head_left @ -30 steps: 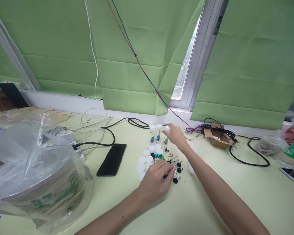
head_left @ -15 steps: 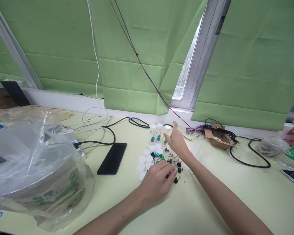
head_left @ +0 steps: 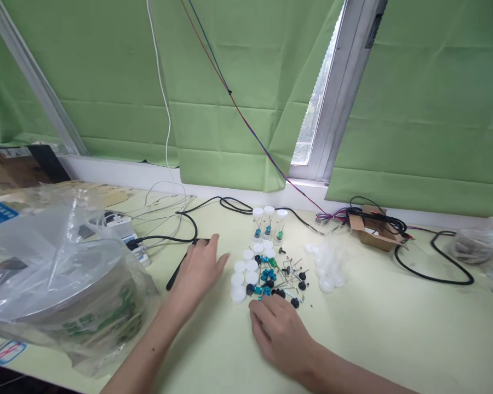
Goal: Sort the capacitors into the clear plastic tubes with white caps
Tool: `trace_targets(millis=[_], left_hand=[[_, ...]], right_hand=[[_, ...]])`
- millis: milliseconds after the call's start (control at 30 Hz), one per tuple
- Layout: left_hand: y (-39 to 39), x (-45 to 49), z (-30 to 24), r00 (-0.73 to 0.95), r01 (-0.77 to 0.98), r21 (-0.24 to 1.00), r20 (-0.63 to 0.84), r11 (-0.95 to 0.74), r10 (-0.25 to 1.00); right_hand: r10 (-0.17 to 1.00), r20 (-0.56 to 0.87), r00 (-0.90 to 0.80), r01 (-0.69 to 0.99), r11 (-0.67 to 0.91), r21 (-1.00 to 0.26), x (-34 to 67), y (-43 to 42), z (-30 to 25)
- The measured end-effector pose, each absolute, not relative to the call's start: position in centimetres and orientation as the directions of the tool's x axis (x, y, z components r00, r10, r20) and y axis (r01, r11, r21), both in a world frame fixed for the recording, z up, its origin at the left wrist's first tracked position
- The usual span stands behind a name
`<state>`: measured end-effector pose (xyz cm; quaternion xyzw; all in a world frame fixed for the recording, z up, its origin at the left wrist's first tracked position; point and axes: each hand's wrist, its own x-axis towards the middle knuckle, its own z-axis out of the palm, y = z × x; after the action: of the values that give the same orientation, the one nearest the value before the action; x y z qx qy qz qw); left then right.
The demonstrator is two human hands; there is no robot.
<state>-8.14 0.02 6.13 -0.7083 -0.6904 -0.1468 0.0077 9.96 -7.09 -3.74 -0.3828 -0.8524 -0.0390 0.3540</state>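
My left hand [head_left: 198,269] lies over the black phone [head_left: 172,279], its fingers stretched out and the thumb apart; much of the phone is hidden beneath it. At the near edge of a heap of small parts, my right hand [head_left: 282,335] is closed, fingers curled under so that anything in them is hidden. The heap holds blue parts [head_left: 268,274], a green part [head_left: 273,262], black round parts [head_left: 302,285] and thin metal pins [head_left: 287,280]. White lids [head_left: 238,279] sit left of it. Behind stand three clear capped vials [head_left: 268,221] with blue or green parts inside.
A large plastic-wrapped tub [head_left: 86,306] takes up the left side. Clear plastic pieces [head_left: 328,265] lie right of the heap. Farther back are a small open cardboard box [head_left: 373,232], a black cable [head_left: 431,276] and a power strip [head_left: 127,232].
My left hand has moved left from the heap onto the phone. My right hand has come back from the vials to the heap's near edge and closed. The third vial now shows fully.
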Motion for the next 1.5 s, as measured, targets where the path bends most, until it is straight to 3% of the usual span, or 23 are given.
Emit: trace_targets(millis=[67,167,333,600,867,1033,1100,1200,1333,1500], left_hand=[[0.9,-9.6,5.1,-0.145,0.984,0.115,0.060,0.138,0.988],[1.8,-10.8,3.7,-0.277,0.957,0.078,-0.049,0.280,0.960],[3.1,-11.7,3.0,-0.272,0.953,0.092,-0.152,0.287,0.950],[4.4,-11.2,3.9,-0.263,0.960,0.051,-0.170,0.275,0.950],[4.4,-9.9,3.5,-0.222,0.971,0.070,-0.064,0.227,0.973],[2.3,-9.1,3.9,-0.164,0.976,0.166,0.129,0.142,0.978],[0.8,-8.3,4.2,-0.133,0.971,0.225,0.246,0.077,0.960],[-1.7,-6.4,4.5,-0.058,0.928,0.362,0.372,-0.087,0.926],[-4.5,-3.8,4.6,-0.042,0.838,0.500,0.458,-0.218,0.888],[-6.1,-2.3,4.6,-0.065,0.789,0.553,0.510,-0.269,0.858]], right_hand=[[0.610,0.621,-0.493,0.665,0.724,-0.184,9.8,-7.2,-3.7],[0.611,0.616,-0.497,0.664,0.725,-0.183,9.8,-7.2,-3.7],[0.613,0.603,-0.510,0.671,0.722,-0.166,9.9,-7.1,-3.8],[0.629,0.570,-0.529,0.669,0.722,-0.176,9.9,-7.2,-3.4],[0.667,0.594,-0.450,0.642,0.704,-0.304,10.2,-6.5,-3.2],[0.789,0.577,-0.210,0.501,0.594,-0.630,11.0,-4.6,-1.1],[0.860,0.499,-0.105,0.428,0.492,-0.758,11.4,-3.9,-0.1],[0.929,0.353,-0.111,0.222,0.369,-0.902,11.9,-3.3,1.1],[0.906,0.360,-0.221,0.030,0.375,-0.926,11.9,-3.9,2.6],[0.870,0.412,-0.272,-0.077,0.407,-0.910,11.4,-5.1,4.2]])
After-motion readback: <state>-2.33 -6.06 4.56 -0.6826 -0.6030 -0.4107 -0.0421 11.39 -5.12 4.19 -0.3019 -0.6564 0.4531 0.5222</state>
